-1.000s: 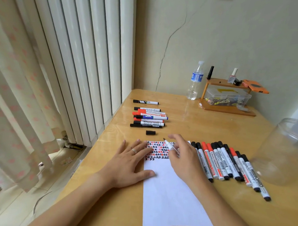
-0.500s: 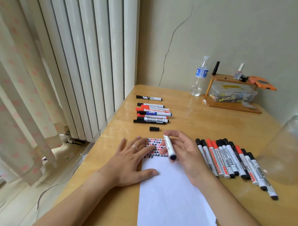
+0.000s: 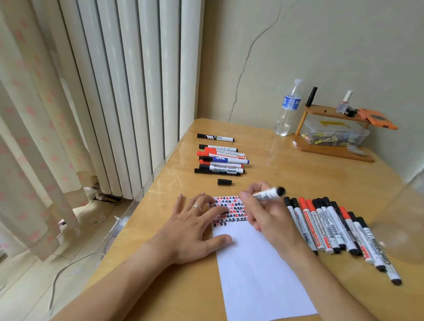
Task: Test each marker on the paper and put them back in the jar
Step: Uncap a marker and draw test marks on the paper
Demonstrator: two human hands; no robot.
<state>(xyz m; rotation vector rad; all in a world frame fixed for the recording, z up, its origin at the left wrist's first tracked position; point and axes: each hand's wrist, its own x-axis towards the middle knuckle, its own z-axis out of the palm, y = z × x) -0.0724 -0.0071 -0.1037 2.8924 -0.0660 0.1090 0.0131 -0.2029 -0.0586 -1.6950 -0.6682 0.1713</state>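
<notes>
White paper (image 3: 255,274) lies lengthwise on the wooden surface (image 3: 315,178), its far end crowded with small red and black test marks; the right hand (image 3: 265,213) hovers at that marked end, fingers curled round a whiteboard marker (image 3: 267,194), white barrel with black print, black butt end pointing up and right, tip hidden behind the fingers; the grip is closed on the marker. The left hand (image 3: 196,225) lies flat, fingers spread and straight, a ring on one finger, fingertips and thumb pressing the paper's left edge; it holds nothing. Just right of the paper runs a slanted row of capped markers (image 3: 333,230), black caps and red caps mixed, touching side by side; beyond the paper sits a second group of markers (image 3: 220,160), stacked crosswise, one blue-banded, with one black-capped marker apart behind them; a loose black cap (image 3: 224,182) lies between that group and the paper. The clear jar (image 3: 410,216) stands at the right edge, blurred, near the row's end.
</notes>
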